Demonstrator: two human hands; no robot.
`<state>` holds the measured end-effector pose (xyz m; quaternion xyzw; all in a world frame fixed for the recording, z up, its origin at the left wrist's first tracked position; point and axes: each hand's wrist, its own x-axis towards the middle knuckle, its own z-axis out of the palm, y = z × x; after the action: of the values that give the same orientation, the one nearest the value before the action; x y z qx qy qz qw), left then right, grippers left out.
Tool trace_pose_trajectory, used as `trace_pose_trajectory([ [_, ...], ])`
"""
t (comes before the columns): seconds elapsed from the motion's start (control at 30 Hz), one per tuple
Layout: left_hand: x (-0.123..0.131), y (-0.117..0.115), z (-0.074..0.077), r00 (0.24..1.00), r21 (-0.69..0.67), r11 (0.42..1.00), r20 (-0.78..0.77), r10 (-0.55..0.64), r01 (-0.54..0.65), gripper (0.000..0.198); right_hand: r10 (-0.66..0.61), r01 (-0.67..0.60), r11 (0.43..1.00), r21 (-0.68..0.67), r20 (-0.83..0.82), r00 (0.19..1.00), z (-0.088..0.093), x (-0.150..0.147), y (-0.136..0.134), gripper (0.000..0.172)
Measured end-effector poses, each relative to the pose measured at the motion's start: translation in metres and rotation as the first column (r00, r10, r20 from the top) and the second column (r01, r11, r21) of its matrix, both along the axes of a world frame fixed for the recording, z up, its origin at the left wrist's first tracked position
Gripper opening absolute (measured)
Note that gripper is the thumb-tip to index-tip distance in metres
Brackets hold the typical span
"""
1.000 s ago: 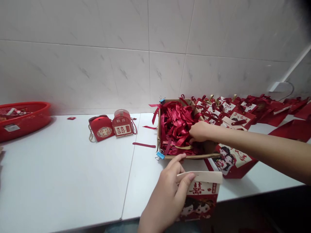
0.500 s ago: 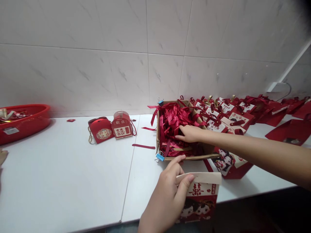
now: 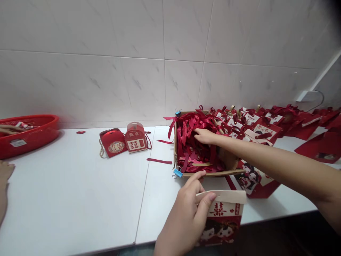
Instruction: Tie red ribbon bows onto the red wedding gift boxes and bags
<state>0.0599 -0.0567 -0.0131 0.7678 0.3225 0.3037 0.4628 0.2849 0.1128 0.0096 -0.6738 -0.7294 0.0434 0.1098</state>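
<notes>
White tiles back the bench (image 3: 80, 185). At its near edge my left hand (image 3: 186, 217) grips the top flap of a gift bag (image 3: 223, 217), which has no ribbon yet. Beyond it my right hand (image 3: 205, 136), arm stretched, lies among the ribbons (image 3: 190, 149) in the box (image 3: 213, 173). I cannot tell if it pinches one. Further right lie many ribboned bags (image 3: 255, 124), I think finished.

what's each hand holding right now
Left hand: closed on the top edge of the gift bag.
Right hand: in the ribbons inside the cardboard box; grip cannot be told.
</notes>
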Motion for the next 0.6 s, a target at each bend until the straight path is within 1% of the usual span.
trace_pose_trajectory([
  [0.13, 0.001, 0.001, 0.0, 1.0, -0.002, 1.0, 0.003, 0.006, -0.005, 0.026, -0.078, 0.078, 0.995, 0.059, 0.006, 0.997, 0.003, 0.01, 0.007, 0.031],
  [0.33, 0.002, 0.001, -0.001, 1.0, -0.002, 1.0, 0.005, 0.015, -0.015, 0.026, -0.14, 0.134, 0.988, 0.07, 0.084, 0.987, -0.001, 0.02, 0.004, 0.031],
  [0.47, 0.002, 0.0, -0.001, 1.0, -0.004, 1.0, 0.023, 0.012, -0.012, 0.026, -0.154, 0.135, 0.982, 0.134, 0.148, 0.977, 0.0, 0.018, -0.004, 0.033],
  [0.53, 0.003, 0.0, -0.001, 1.0, 0.001, 1.0, 0.027, 0.006, -0.006, 0.025, -0.143, 0.112, 0.979, 0.17, 0.185, 0.972, 0.001, 0.015, -0.008, 0.035],
  [0.6, 0.003, -0.001, -0.001, 1.0, 0.004, 1.0, 0.026, 0.001, -0.001, 0.024, -0.107, 0.07, 0.983, 0.168, 0.224, 0.969, 0.001, 0.012, -0.011, 0.032],
])
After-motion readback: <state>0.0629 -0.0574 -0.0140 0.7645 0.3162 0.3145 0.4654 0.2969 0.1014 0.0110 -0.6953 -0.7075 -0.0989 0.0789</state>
